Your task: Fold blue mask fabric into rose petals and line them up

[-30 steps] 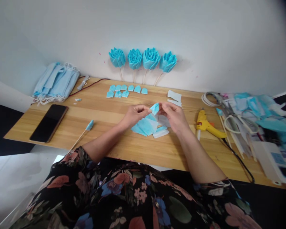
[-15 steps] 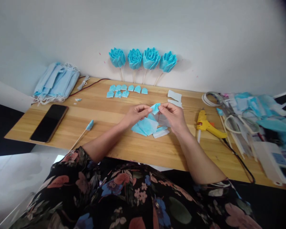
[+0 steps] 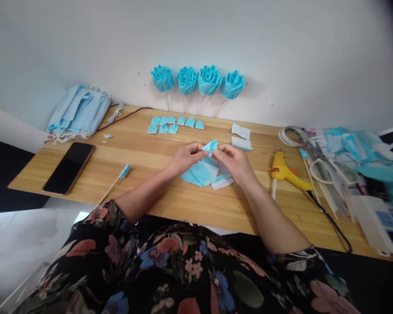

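Observation:
Both hands meet over the middle of the wooden table [image 3: 157,192]. My left hand [image 3: 184,158] and my right hand [image 3: 233,160] each pinch one small blue fabric piece [image 3: 211,146] between fingertips, holding it just above the table. Under the hands lies a loose pile of blue and white fabric pieces [image 3: 203,173]. Several small cut blue petals [image 3: 174,124] lie in rows farther back. Several finished blue fabric roses on sticks [image 3: 198,81] lean against the wall.
A stack of blue face masks [image 3: 78,112] sits at the back left, a black phone [image 3: 68,167] in front of it. A stick with a blue tip [image 3: 115,183] lies left of the hands. A yellow glue gun [image 3: 285,173], scissors [image 3: 317,161] and scraps lie right.
The hands turned and folded the small blue piece, bringing their fingertips closer together around it. My right hand shifted slightly left. Everything else on the table stayed put.

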A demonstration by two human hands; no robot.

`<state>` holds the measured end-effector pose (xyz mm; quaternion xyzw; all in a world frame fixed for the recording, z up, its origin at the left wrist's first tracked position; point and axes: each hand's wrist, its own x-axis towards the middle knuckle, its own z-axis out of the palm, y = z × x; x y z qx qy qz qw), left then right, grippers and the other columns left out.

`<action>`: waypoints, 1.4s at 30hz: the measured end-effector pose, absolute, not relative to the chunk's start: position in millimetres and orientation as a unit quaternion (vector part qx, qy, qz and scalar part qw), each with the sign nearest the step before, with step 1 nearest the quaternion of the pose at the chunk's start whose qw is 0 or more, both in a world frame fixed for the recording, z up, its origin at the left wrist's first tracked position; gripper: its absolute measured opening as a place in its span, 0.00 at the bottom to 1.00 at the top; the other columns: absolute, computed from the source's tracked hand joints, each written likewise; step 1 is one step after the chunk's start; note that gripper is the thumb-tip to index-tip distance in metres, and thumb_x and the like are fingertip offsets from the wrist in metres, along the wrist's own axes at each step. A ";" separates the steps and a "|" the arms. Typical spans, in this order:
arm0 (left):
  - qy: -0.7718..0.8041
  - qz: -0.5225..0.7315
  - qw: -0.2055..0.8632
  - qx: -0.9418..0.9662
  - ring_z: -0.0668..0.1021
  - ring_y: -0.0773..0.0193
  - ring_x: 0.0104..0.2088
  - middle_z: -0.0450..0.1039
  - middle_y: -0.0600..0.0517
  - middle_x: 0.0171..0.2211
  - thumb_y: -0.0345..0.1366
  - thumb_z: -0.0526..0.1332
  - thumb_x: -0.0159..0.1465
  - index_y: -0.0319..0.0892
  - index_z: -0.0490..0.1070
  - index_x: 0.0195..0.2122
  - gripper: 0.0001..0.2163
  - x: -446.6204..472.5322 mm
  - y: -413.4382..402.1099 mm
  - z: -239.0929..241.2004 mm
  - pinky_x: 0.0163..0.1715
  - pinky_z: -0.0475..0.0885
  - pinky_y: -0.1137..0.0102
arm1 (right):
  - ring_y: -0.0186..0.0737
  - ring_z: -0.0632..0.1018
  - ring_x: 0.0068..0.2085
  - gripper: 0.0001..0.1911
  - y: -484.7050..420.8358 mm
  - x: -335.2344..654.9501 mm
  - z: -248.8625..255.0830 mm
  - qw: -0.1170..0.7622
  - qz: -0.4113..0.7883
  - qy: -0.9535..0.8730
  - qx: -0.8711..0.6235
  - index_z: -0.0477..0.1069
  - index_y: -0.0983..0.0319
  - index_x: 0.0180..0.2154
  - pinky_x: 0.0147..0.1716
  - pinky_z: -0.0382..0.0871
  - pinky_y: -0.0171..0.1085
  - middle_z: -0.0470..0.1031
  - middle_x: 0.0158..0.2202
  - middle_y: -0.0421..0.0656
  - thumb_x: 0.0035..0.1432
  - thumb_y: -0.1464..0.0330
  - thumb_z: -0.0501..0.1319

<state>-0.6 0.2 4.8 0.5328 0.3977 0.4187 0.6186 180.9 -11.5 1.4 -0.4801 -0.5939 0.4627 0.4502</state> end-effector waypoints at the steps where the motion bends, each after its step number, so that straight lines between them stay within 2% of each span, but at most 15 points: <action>1: 0.396 0.419 0.618 0.535 0.64 0.75 0.22 0.65 0.58 0.21 0.43 0.68 0.55 0.39 0.68 0.26 0.14 -0.6 0.2 4.0 0.24 0.59 0.75 | 0.32 0.68 0.26 0.19 -12.2 180.5 1.6 0.440 0.462 -0.601 -0.482 0.71 0.60 0.27 0.27 0.62 0.34 0.70 0.24 0.37 0.54 0.52 0.67; 5: 0.388 0.406 0.622 0.546 0.66 0.74 0.23 0.66 0.58 0.22 0.42 0.68 0.54 0.39 0.68 0.27 0.12 -0.9 -0.5 3.5 0.26 0.61 0.74 | 0.31 0.64 0.25 0.17 -16.0 178.4 5.5 0.419 0.415 -0.650 -0.479 0.66 0.60 0.25 0.26 0.58 0.34 0.64 0.22 0.35 0.57 0.57 0.64; 8: 0.381 0.400 0.625 0.552 0.64 0.74 0.22 0.64 0.59 0.21 0.41 0.67 0.54 0.39 0.67 0.26 0.12 -1.7 -0.4 4.6 0.25 0.60 0.74 | 0.32 0.65 0.26 0.16 -17.7 177.2 7.0 0.412 0.377 -0.675 -0.482 0.66 0.60 0.25 0.27 0.59 0.34 0.65 0.23 0.36 0.58 0.57 0.63; 11: 0.380 0.400 0.626 0.550 0.62 0.74 0.21 0.62 0.59 0.20 0.42 0.66 0.55 0.39 0.67 0.25 0.12 -3.0 0.6 4.2 0.24 0.58 0.74 | 0.34 0.69 0.28 0.20 -16.5 177.8 4.7 0.420 0.384 -0.663 -0.486 0.70 0.60 0.25 0.29 0.62 0.35 0.71 0.25 0.39 0.60 0.52 0.61; 15: 0.382 0.406 0.626 0.545 0.62 0.74 0.20 0.61 0.59 0.19 0.43 0.67 0.55 0.39 0.67 0.25 0.13 -4.4 1.2 2.7 0.22 0.56 0.74 | 0.38 0.75 0.32 0.28 -11.6 181.9 1.3 0.492 0.438 -0.586 -0.472 0.76 0.60 0.30 0.37 0.69 0.38 0.76 0.29 0.43 0.61 0.44 0.55; 17: 0.382 0.400 0.628 0.547 0.62 0.74 0.20 0.62 0.59 0.19 0.43 0.67 0.55 0.39 0.68 0.26 0.13 -4.2 0.2 3.3 0.22 0.56 0.74 | 0.38 0.76 0.34 0.27 -9.8 183.8 1.5 0.516 0.450 -0.559 -0.469 0.78 0.60 0.33 0.39 0.70 0.39 0.77 0.30 0.43 0.60 0.43 0.57; 21: 0.374 0.369 0.643 0.557 0.65 0.74 0.22 0.65 0.57 0.21 0.42 0.68 0.54 0.38 0.69 0.26 0.13 -1.9 -2.7 4.5 0.23 0.58 0.74 | 0.37 0.75 0.34 0.22 -10.5 183.1 2.6 0.493 0.436 -0.590 -0.467 0.79 0.59 0.35 0.37 0.69 0.37 0.79 0.34 0.42 0.57 0.46 0.62; 25: 0.362 0.362 0.633 0.581 0.64 0.73 0.23 0.65 0.56 0.22 0.42 0.68 0.54 0.38 0.70 0.26 0.13 -0.1 -3.7 1.0 0.24 0.59 0.74 | 0.34 0.71 0.28 0.17 -14.0 179.3 1.6 0.472 0.400 -0.617 -0.487 0.76 0.59 0.30 0.30 0.65 0.35 0.75 0.27 0.39 0.55 0.52 0.66; 30: 0.342 0.347 0.606 0.628 0.63 0.73 0.24 0.61 0.58 0.21 0.41 0.68 0.55 0.38 0.67 0.22 0.14 -0.9 -4.4 1.6 0.25 0.58 0.73 | 0.33 0.69 0.26 0.16 -16.5 177.4 1.5 0.461 0.362 -0.641 -0.496 0.73 0.60 0.26 0.29 0.63 0.35 0.73 0.24 0.37 0.57 0.56 0.64; 33: 0.332 0.347 0.604 0.636 0.64 0.73 0.24 0.63 0.57 0.21 0.40 0.68 0.55 0.39 0.66 0.21 0.14 -1.4 -5.0 3.6 0.26 0.59 0.73 | 0.32 0.67 0.25 0.19 -16.2 177.4 1.0 0.448 0.377 -0.639 -0.498 0.72 0.60 0.24 0.27 0.62 0.35 0.70 0.22 0.37 0.57 0.53 0.64; 36: 0.333 0.342 0.624 0.619 0.67 0.72 0.25 0.67 0.55 0.23 0.42 0.68 0.55 0.38 0.70 0.24 0.13 -1.3 -5.3 3.5 0.26 0.61 0.73 | 0.34 0.69 0.26 0.25 -13.5 179.6 0.8 0.470 0.411 -0.592 -0.509 0.74 0.60 0.25 0.28 0.64 0.35 0.71 0.23 0.39 0.57 0.46 0.61; 39: 0.344 0.348 0.640 0.593 0.68 0.72 0.24 0.70 0.55 0.23 0.43 0.69 0.55 0.38 0.73 0.26 0.13 -1.4 -5.2 3.6 0.26 0.62 0.73 | 0.36 0.73 0.28 0.31 -9.6 183.8 2.9 0.499 0.456 -0.534 -0.508 0.79 0.60 0.30 0.32 0.70 0.37 0.74 0.26 0.42 0.57 0.40 0.56; 42: 0.369 0.367 0.642 0.563 0.68 0.72 0.23 0.69 0.55 0.22 0.44 0.70 0.54 0.38 0.72 0.26 0.14 -2.2 -5.1 6.0 0.24 0.62 0.74 | 0.37 0.75 0.31 0.30 -7.5 186.9 5.4 0.510 0.476 -0.522 -0.491 0.80 0.60 0.35 0.36 0.72 0.39 0.76 0.29 0.43 0.56 0.40 0.58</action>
